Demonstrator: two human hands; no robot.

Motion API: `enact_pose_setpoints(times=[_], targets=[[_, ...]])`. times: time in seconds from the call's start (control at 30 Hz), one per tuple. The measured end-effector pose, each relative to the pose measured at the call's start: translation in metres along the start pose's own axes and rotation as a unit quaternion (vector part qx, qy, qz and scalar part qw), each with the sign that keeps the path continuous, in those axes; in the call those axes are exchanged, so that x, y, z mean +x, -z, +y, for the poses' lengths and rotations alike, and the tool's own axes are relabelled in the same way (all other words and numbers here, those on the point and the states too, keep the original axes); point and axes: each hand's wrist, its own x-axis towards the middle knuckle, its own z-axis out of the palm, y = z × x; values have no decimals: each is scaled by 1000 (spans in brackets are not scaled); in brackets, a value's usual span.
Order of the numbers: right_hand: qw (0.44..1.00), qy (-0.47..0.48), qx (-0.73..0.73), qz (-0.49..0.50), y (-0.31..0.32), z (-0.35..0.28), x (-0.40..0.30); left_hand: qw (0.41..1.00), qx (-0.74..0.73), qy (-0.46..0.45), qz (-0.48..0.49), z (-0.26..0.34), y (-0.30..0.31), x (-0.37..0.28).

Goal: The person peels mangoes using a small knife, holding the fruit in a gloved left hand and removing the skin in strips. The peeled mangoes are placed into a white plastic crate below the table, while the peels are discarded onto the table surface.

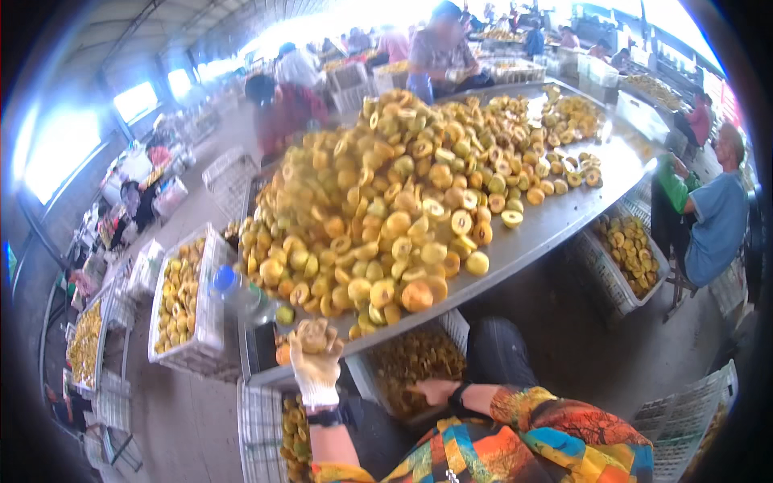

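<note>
My left hand (315,362) wears a white knitted glove, stained brown at the fingers. It is at the near left corner of the metal table (513,256), its fingers curled; whether a fruit is in it cannot be made out. Bare, with a dark band at the wrist, my right hand (439,391) is low over a crate of fruit pieces (416,368) below the table's edge. Its fingertips are unclear against the pieces. A large heap of yellow-green stone fruit (386,199), many halved with hollow or pitted centres, covers much of the tabletop.
A clear plastic bottle with a blue cap (224,279) stands by the table's left edge. White crates of fruit stand at left (181,296), right (628,253) and beside my left leg (296,435). A person in blue (715,211) sits at right; others work beyond the table.
</note>
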Motion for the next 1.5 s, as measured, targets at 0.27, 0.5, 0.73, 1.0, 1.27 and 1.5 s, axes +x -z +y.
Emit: enact_pose_setpoints(times=[0.27, 0.5, 0.73, 1.0, 1.27, 1.5], targets=[[975, -60, -212, 24, 3, 7, 1, 983, -9, 124, 134, -39, -6, -24], [966, -111, -61, 226, 51, -31, -1, 979, 43, 131, 149, -45, -17, -50], [960, -158, -40, 228, 68, -47, -16, 743, 655, -98, 101, -59, -8, -51], [944, -144, -31, 296, 84, -54, -34, 449, 874, -164, -82, -79, -52, 65], [925, -209, 21, 317, 97, -59, -52, 398, 912, -84, -50, -115, -39, 98], [910, -155, 42, 382, 124, -91, -33, 673, 727, -138, 16, -85, -63, 47]])
